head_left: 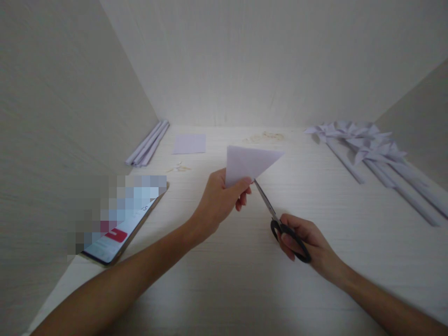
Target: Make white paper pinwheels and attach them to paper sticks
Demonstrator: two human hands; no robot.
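A pale lilac sheet of paper (250, 163), folded to a triangle, is pinched in my left hand (222, 196), thumb on the near face and fingers behind. My right hand (304, 238) grips black-handled scissors (268, 200), with fingers in the loops. The scissor tips touch or nearly touch the paper's lower edge, close to my left thumb; whether they have cut into it I cannot tell. Both hands are raised over the pale wood-grain table (224, 280).
Rolled paper sticks (149, 142) lie at the back left, near a square paper sheet (190, 143). Small scraps (179, 167) and thin beige pieces (269, 136) are scattered behind. A phone (129, 233) leans at left. Several paper pinwheels (371, 144) on sticks lie at right. Walls enclose the table.
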